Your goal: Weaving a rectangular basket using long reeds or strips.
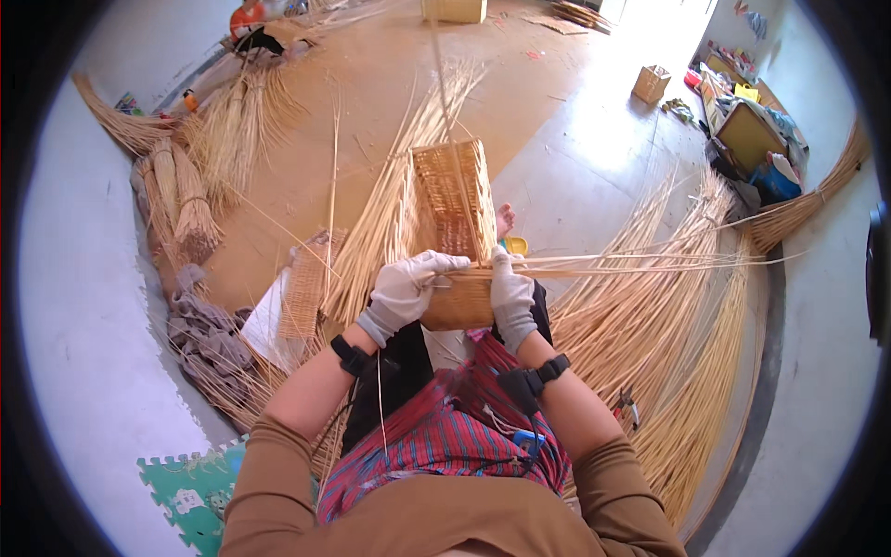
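Between my knees stands a rectangular woven wicker basket (444,308), its open top facing me. My left hand (408,286), in a pale glove, is closed on the near rim at its left corner, the fingers pinching at the rim. At the right corner, my gloved right hand (511,295) grips the rim with its thumb on top. Several long wicker strands (640,264) run out from under that thumb to the right. Another thin strand (441,88) rises from the rim, away from me. The fingers under the rim are hidden.
Bundles of loose wicker (650,343) lie at my right, with pliers (627,407) among them. More bundles (190,209) lean by the left wall. A flat woven panel (304,295) lies left of my knees. Further off sits a small woven box (652,84).
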Motion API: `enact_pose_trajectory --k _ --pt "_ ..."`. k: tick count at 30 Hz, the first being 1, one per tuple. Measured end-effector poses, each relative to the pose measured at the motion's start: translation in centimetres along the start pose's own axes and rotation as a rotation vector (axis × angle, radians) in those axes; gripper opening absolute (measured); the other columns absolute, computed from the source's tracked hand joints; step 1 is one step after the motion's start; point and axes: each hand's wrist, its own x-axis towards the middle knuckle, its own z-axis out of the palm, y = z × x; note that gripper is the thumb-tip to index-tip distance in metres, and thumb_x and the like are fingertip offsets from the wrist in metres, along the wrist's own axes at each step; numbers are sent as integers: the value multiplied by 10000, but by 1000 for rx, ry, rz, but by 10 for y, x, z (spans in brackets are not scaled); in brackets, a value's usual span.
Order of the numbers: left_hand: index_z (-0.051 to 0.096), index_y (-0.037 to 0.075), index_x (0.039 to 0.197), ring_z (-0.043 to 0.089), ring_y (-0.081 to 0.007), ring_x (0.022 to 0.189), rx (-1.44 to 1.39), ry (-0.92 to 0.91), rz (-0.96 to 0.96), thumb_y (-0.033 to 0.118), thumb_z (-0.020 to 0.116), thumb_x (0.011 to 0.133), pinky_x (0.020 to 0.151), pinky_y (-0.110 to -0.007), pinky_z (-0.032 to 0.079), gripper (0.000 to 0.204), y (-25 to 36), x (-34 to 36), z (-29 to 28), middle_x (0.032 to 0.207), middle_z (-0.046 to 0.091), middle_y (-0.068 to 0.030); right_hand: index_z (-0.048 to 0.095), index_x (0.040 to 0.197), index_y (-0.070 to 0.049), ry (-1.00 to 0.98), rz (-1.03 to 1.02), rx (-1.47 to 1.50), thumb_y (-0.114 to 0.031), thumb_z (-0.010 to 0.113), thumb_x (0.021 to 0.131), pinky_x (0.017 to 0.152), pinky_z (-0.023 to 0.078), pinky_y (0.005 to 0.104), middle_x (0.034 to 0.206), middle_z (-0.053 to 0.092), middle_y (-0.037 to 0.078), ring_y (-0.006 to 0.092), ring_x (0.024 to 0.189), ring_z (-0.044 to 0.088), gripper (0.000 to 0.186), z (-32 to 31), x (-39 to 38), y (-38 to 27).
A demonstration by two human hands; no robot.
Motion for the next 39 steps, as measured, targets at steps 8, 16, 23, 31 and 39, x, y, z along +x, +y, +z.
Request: enact_pose_trajectory --k 8,16,23,31,39 --pt "664 81 1381 667 -139 1146 -325 -306 -201 49 740 919 1046 -293 513 469 6 26 -12 1232 749 -64 682 1065 -3 -29 -7 124 -445 590 1054 873 512 420 1016 725 141 303 930 660 451 1 -1 20" --pt "437 92 1568 621 -219 1273 179 -876 -409 149 901 754 1100 -372 488 939 47 44 -35 1374 670 -107 681 1250 -26 -404 -631 -155 -131 688 1027 901 539 310 1159 724 85 224 1039 697 246 -84 -50 2" --pt "398 127 1590 562 -189 1347 -480 -882 -329 86 798 889 1146 -340 447 808 -5 34 -19 1454 619 -85 690 1142 -74 -325 420 785 -182 729 1011 718 559 276 1052 707 39 153 938 671 173 -85 -87 35" --pt "666 38 1281 664 -152 1166 -156 -443 -202 21 756 897 1052 -331 525 395 14 25 9 1221 727 -76 724 948 -17 -538 731 369 -636 527 1041 384 283 206 605 556 -6 57 431 406 656 -104 -75 -42" --pt "710 18 1137 722 -184 1057 -23 -233 -188 -21 721 874 965 -329 560 267 19 12 29 1071 768 -107 746 1053 -31 -150 267 191 -443 693 1023 470 380 223 664 599 -11 73 526 516 417 -103 -66 -5"
